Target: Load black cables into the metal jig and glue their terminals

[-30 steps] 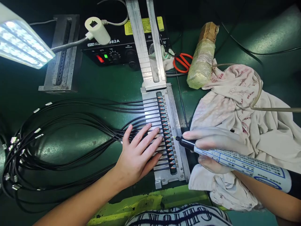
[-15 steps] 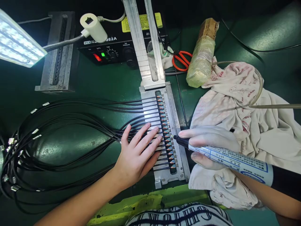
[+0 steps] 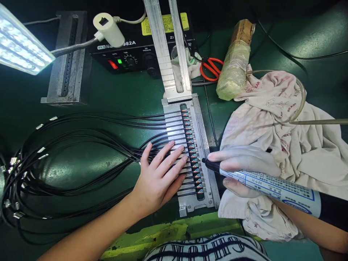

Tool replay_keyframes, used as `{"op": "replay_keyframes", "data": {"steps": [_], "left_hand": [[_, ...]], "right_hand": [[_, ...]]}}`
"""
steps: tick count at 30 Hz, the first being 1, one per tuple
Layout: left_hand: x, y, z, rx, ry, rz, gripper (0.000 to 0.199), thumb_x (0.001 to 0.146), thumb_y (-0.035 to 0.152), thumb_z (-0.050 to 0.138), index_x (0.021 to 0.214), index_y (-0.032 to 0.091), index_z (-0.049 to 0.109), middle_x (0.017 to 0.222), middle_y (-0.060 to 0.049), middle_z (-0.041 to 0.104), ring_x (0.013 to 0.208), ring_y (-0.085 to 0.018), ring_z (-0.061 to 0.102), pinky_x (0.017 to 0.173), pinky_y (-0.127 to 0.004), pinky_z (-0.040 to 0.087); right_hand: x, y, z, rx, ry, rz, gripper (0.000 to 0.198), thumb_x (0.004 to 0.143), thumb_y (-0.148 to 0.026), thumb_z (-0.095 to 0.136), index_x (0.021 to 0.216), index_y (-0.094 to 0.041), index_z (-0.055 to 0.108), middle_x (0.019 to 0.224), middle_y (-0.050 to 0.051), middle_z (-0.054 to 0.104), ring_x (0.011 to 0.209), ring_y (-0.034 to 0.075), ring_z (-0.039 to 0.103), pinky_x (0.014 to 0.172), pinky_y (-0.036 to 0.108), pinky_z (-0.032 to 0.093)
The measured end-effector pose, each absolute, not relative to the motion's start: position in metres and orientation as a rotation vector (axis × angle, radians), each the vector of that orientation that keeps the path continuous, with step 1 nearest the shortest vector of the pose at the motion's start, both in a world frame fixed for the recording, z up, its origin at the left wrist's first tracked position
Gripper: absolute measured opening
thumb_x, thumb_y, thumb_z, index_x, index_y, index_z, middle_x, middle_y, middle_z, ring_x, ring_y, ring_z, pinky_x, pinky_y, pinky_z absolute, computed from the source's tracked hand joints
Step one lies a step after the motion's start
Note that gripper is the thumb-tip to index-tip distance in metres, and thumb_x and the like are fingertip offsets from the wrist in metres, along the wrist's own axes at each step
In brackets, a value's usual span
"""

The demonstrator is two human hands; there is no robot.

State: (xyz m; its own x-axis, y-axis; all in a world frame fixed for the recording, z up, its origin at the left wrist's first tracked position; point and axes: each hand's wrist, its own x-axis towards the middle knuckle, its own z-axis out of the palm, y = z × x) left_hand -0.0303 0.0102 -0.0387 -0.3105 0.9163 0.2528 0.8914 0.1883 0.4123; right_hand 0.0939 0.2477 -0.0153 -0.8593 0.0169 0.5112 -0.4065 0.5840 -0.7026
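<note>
My left hand [image 3: 159, 177], bare with fingers spread, lies flat over the black cables [image 3: 127, 154] where they cross the metal fixture [image 3: 172, 121]. The cables run side by side into a slot, ending in a row of small connectors [image 3: 191, 136] with coloured wires. Wearing finger covers or a thin white glove, my right hand [image 3: 244, 163] is closed around a labelled glue syringe [image 3: 272, 188]. It has a black front end and a thin tip that points left, close beside the connectors in the lower half of the row. Whether the tip touches one I cannot tell.
A dispenser box [image 3: 130, 59] with lit switches stands behind the fixture. White patterned cloth [image 3: 307, 137], a wrapped roll [image 3: 236, 61] and orange-handled scissors [image 3: 210, 69] lie to the right. A bright lamp [image 3: 21, 40] hangs at upper left, near another metal fixture [image 3: 78, 76].
The glue syringe and my right hand have shifted slightly to the right, and the thin tip now shows at the connectors. My left hand stays in place on the cables.
</note>
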Motion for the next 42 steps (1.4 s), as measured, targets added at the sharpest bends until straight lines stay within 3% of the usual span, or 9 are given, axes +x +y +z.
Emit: {"op": "replay_keyframes", "data": {"steps": [42], "left_hand": [[-0.0315, 0.0112, -0.0356, 1.818, 2.364, 0.766, 0.034, 0.094, 0.022, 0.062, 0.126, 0.013, 0.059, 0.137, -0.013, 0.06, 0.135, -0.034, 0.049, 0.119, -0.06, 0.013]], "right_hand": [[0.0928, 0.2507, -0.0203, 0.318, -2.312, 1.285, 0.021, 0.084, -0.018, 0.07, 0.103, -0.012, 0.063, 0.106, 0.017, 0.071, 0.099, 0.02, 0.071, 0.088, 0.031, 0.061]]}}
